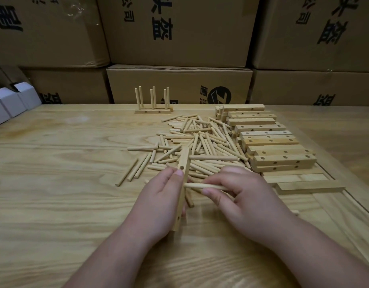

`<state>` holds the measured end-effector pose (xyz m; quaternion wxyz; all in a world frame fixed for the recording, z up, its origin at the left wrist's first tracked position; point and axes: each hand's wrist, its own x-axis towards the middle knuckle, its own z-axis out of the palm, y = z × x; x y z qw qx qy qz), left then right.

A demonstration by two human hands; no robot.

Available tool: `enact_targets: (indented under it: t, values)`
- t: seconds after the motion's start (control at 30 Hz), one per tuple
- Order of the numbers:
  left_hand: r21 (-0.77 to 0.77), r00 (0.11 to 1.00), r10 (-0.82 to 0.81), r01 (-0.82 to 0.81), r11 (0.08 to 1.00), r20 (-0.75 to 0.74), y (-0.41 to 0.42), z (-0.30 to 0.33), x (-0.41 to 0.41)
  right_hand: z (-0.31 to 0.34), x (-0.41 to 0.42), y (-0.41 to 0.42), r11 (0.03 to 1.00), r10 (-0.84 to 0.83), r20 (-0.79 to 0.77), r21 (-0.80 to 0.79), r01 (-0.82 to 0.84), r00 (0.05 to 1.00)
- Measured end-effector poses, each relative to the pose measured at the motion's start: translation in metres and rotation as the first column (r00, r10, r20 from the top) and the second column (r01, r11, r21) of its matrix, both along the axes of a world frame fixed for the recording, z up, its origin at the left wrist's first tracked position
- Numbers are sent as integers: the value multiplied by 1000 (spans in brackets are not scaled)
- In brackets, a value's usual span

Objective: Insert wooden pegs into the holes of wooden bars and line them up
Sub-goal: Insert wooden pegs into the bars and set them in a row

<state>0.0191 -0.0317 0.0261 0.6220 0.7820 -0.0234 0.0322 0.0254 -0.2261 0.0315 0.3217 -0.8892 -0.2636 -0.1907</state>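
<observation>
My left grip (163,196) clamps a bar (182,183); my right grip (239,192) pinches a peg (202,186). Loose pegs (200,140) at twelve o'clock on the surface (65,163); boxes (179,84) behind.

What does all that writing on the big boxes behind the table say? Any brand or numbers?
"头盔": upper middle cardboard box, large black characters turned sideways.
"公司": same box, smaller print near its top left.
"头盔": upper right box, partly cut off.
Round black logo with a Z-like mark: lower middle box.
Other characters on the left and lower boxes are cropped or hidden, so unreadable.
No numbers visible.
</observation>
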Motion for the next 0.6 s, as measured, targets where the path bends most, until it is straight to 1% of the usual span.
enact_targets:
  t: [0.2,0.27,0.33,0.43,0.5,0.6]
  values:
    - [-8,999,40,-40,999,15,-2,5,-3,-4,2,4,999,-29,-48,27,30,998]
    - [-8,999,33,-33,999,13,-2,5,-3,-6,2,3,999,-10,-93,50,15,996]
    - [-37,1000,17,-17,999,5,-2,2,-1,-6,1,3,995,-15,-171,92,31,985]
    - [-107,999,36,-39,993,-36,-1,-1,4,-8,0,5,974,-12,-255,217,69,967]
    - [-106,999,47,-49,993,-20,1,-2,7,-8,-2,7,946,21,-280,317,72,960]
    - [-81,997,82,-82,993,-2,2,-1,10,-6,-5,7,879,97,-294,473,57,951]
